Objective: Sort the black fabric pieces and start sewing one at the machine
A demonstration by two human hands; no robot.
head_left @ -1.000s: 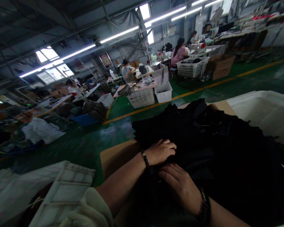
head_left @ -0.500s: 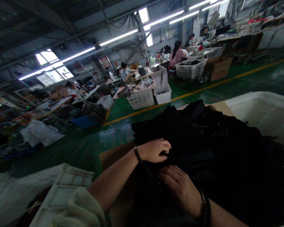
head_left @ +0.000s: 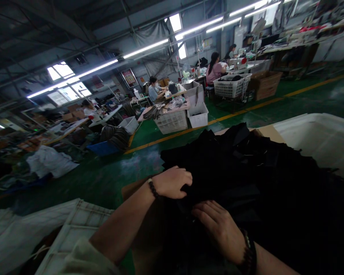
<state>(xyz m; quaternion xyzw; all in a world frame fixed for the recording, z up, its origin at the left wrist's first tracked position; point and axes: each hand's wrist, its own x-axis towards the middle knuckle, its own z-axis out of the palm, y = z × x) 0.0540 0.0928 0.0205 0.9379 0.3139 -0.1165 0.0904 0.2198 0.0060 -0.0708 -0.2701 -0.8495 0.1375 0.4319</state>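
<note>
A large heap of black cloth pieces point(head_left: 226, 160) fills the space in front of me, so dark that single pieces are hard to make out. At the heap's left side my left hand point(head_left: 173, 182) is closed, its thumb and curled fingers pinching black cloth. Lower and to the right, my right hand point(head_left: 216, 221) lies over the cloth, its fingers bent together round a fold and its fingertips partly lost in the dark. A cardboard box point(head_left: 145, 244) shows beneath the heap at the left.
A white plastic tub point(head_left: 318, 133) stands behind the heap at right. White crates point(head_left: 74, 225) are at lower left. Across the green floor point(head_left: 140, 164) are a blue bin point(head_left: 103, 148), white bins point(head_left: 198, 116) and people point(head_left: 215, 70) seated at sewing tables.
My left hand has moved left and slightly up, away from the right hand. The right hand stays in nearly the same place on the cloth.
</note>
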